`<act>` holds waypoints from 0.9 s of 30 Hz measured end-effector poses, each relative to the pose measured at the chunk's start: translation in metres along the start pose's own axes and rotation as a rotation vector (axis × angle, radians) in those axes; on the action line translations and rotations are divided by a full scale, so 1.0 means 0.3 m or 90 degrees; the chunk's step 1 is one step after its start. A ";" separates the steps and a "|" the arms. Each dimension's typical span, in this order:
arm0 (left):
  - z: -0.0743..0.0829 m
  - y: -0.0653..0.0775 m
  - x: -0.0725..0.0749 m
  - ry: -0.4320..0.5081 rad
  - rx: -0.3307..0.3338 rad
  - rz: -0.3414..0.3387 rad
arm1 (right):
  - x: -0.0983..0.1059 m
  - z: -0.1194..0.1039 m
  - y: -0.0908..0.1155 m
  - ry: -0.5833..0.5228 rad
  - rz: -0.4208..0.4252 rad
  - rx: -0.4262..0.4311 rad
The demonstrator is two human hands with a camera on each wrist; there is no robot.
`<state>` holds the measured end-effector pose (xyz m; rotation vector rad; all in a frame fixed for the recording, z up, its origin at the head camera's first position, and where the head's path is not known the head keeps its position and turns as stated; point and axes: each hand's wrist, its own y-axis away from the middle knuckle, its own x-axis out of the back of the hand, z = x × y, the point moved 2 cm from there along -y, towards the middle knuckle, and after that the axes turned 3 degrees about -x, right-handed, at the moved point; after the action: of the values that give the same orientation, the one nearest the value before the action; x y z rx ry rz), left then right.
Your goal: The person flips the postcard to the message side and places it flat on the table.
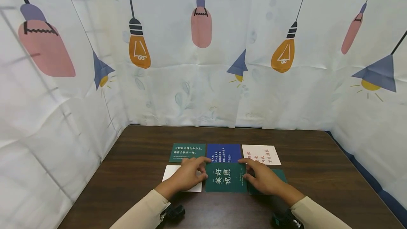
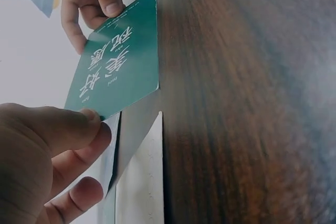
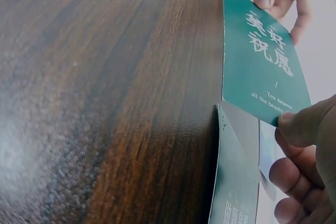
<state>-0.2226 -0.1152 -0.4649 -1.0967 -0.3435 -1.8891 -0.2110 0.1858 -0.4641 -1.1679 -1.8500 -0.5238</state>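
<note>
A dark green card (image 1: 226, 187) with large white characters lies across the middle of the front row in the head view. My left hand (image 1: 188, 176) pinches its left edge, thumb on top and fingers beneath, as the left wrist view shows. At the opposite edge my right hand (image 1: 264, 176) pinches it between thumb and fingers. Seen from the right wrist, the card (image 3: 260, 66) slopes, its front edge low by the tabletop. Under my left hand is a white card (image 1: 192, 188), partly hidden. Another green card (image 1: 279, 175) sits partly covered beneath my right hand.
Behind the hands, a green card (image 1: 187, 152), a blue card (image 1: 224, 152) and a pale card with red writing (image 1: 261, 154) form a back row on the dark wooden table (image 1: 152, 135). A lamp-patterned white curtain (image 1: 197, 91) surrounds the table's back and sides.
</note>
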 end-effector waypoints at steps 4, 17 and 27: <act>-0.001 0.002 -0.001 0.029 0.013 0.009 | 0.002 -0.001 0.005 -0.029 0.002 -0.009; -0.003 0.004 0.007 0.054 0.029 0.044 | 0.020 0.002 0.008 -0.027 0.050 -0.064; 0.002 0.011 0.009 0.024 0.001 0.066 | 0.024 0.006 0.019 -0.040 0.034 -0.025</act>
<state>-0.2201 -0.1184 -0.4630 -1.0568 -0.2617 -1.8143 -0.2082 0.1936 -0.4597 -1.2699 -1.8631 -0.5002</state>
